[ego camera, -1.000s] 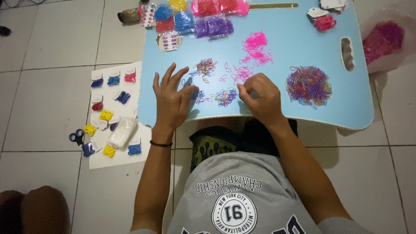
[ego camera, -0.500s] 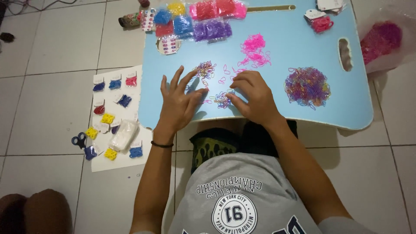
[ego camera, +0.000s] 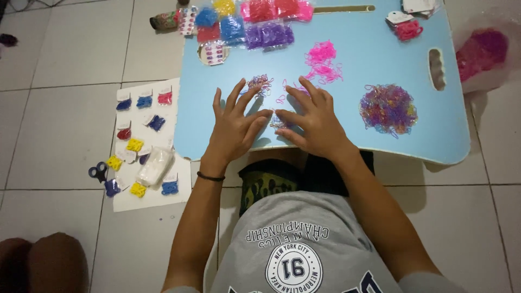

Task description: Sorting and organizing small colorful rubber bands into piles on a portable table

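In the head view, both hands lie flat and open on the light blue bench (ego camera: 353,81), fingers spread, gripping nothing. The left hand (ego camera: 234,130) points toward 1 o'clock, the right hand (ego camera: 315,123) toward 11 o'clock, and their fingertips almost meet. Between them, just under the fingertips, is a small cluster of rubber bands (ego camera: 279,120), mostly covered, so I cannot tell its long axis. A second small cluster (ego camera: 260,82) lies at 12 o'clock from the left hand, close to its fingertips. A pink pile (ego camera: 323,59) spreads at 12 o'clock from the right hand, its long axis running roughly from 11 to 5 o'clock. A round mixed purple pile (ego camera: 388,108) lies at 3 o'clock from the right hand, apart from it.

At the far edge of the bench there is a row of small clear bags (ego camera: 255,21) with blue, yellow, red, pink and purple bands. On the floor at 9 o'clock a white sheet (ego camera: 142,203) holds small bundles with white tags (ego camera: 145,101), in blue, red and yellow. Blue scissors (ego camera: 97,172) lie at its left edge.
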